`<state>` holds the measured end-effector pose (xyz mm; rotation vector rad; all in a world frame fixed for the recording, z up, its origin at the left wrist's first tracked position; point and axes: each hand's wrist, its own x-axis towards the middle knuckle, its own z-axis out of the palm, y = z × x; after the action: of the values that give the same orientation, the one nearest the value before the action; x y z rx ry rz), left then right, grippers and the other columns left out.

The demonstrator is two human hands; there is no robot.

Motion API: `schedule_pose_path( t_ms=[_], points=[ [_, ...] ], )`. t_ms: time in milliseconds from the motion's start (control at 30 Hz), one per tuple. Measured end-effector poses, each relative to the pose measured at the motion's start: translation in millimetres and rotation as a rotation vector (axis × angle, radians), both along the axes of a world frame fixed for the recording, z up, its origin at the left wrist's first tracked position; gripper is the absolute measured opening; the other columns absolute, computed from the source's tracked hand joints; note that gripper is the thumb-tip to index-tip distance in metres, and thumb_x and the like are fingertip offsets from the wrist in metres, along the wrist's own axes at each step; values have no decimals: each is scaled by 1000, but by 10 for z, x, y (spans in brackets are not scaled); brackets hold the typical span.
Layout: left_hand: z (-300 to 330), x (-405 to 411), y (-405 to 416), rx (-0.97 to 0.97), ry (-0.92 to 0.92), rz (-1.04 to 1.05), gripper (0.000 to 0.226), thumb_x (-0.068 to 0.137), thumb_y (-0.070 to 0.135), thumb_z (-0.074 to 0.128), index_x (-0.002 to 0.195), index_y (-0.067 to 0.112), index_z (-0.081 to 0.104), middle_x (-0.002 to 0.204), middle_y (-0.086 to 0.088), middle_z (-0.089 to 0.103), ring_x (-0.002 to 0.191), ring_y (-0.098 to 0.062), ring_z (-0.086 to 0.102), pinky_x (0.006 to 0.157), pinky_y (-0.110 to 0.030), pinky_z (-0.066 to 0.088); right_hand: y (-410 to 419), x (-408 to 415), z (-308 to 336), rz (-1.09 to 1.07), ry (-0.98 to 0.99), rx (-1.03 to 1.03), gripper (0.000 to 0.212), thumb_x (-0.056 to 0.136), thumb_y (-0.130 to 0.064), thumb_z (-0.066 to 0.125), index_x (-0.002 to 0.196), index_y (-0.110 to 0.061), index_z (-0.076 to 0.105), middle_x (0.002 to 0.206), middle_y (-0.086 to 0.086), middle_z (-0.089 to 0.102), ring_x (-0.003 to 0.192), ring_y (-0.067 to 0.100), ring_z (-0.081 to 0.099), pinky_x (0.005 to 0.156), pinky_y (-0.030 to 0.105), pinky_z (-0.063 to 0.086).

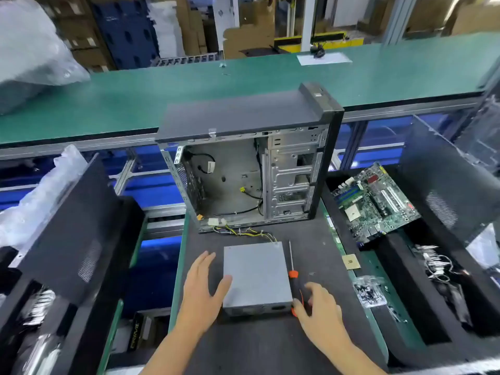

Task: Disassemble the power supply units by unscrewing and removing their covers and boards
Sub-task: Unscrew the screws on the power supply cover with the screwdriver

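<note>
Grey steel makes up the gutted computer case point(244, 169), stood open at the far edge of the dark worktop point(270, 345). Nearer the front edge the power supply unit point(257, 277) is laid flat, its cover not yet removed and its cable bundle point(243, 231) trailing toward the case. It is steadied by the left hand point(201, 289), fingers straight. The right hand point(319, 307) is placed over the screwdriver point(292, 269) handle, fingers loosely curled; a firm grip cannot be confirmed. Unscrewing seems about to begin: tool lifted, tip seated in a cover screw.
</note>
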<state>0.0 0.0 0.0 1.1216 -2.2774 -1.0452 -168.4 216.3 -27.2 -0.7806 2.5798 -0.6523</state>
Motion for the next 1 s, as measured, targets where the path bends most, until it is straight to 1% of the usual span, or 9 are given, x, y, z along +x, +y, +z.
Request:
schedule_pose_path(
  t_ms=[167,267,367,467,567,667,767,867,1000],
  points=[
    [144,-551,30,-210,-124,-283,61,98,46,56,152,24,36,161,9,25,151,-8,14,126,-41,4,-182,-73,3,-47,-234,14,45,94,-31,58,133,-15,46,113,3,59,106,22,55,86,32,44],
    [125,-807,117,-263,-185,-362,63,100,48,51,154,23,32,162,9,22,152,-7,8,125,-44,-3,-96,-192,21,-142,-362,-28,46,92,-27,63,134,-12,51,97,-2,59,97,18,56,77,24,39],
    [86,-1009,167,-277,-239,-408,63,101,50,48,156,27,27,163,12,20,153,-7,2,124,-45,-8,-28,-294,80,-214,-293,-68,35,89,-20,64,123,-11,63,90,2,59,97,24,60,78,27,42],
    [-9,-1116,187,-264,-311,-435,63,102,52,43,157,28,25,163,11,22,153,-11,5,123,-45,-11,42,-365,193,-292,-217,-230,22,86,-12,63,107,-13,70,84,13,60,82,27,62,70,31,47],
    [-63,-1163,156,-290,-320,-390,51,104,46,42,151,29,37,151,10,40,143,-15,26,123,-41,-3,73,-494,402,-352,-55,-368,13,90,-13,58,96,-18,69,78,2,55,75,19,52,62,25,36],
    [-62,-1259,124,-261,-250,-316,39,104,37,47,143,32,49,134,9,54,129,-19,38,113,-37,11,58,-636,670,-395,43,-489,14,95,-17,52,99,-21,65,85,-4,61,82,18,56,69,30,38],
    [-55,-1370,106,-190,-199,-256,34,103,33,52,136,34,56,126,9,60,126,-19,42,106,-34,16,26,-751,863,-363,59,-587,16,95,-19,50,95,-26,65,79,-1,66,76,18,61,65,34,44],
    [-82,-1407,92,-189,-150,-243,26,100,32,59,125,33,67,121,12,64,121,-15,48,93,-28,17,-33,-797,969,-284,68,-601,16,94,-18,53,88,-29,63,68,-8,60,63,9,53,56,18,39],
    [-99,-1444,87,-160,-71,-184,25,96,28,65,120,30,70,107,12,70,109,-15,56,87,-29,20,-62,-818,989,-232,102,-593,17,91,-12,59,82,-25,64,65,-7,55,61,9,48,55,15,37]
  ],
)
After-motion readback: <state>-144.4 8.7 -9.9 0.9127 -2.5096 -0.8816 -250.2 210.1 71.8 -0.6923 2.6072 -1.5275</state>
